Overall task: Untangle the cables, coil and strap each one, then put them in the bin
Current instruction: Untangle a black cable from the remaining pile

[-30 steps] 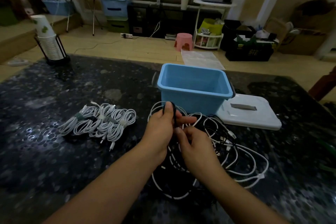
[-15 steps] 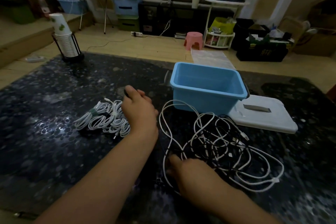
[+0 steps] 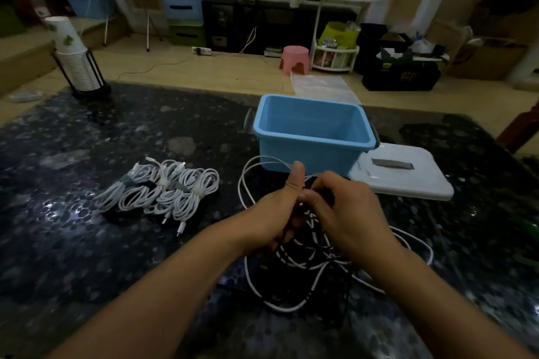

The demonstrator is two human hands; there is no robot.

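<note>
Right now both hands meet over the tangled heap of white and black cables (image 3: 315, 259) on the dark speckled tabletop (image 3: 87, 256): left hand (image 3: 272, 213) and right hand (image 3: 347, 210) each pinch a black strand, the open blue plastic bin (image 3: 313, 143) just beyond them.

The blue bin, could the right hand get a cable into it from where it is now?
Probably yes. The blue bin stands open-topped just beyond the right hand, its white lid lying off to the side, nothing between them.
</note>
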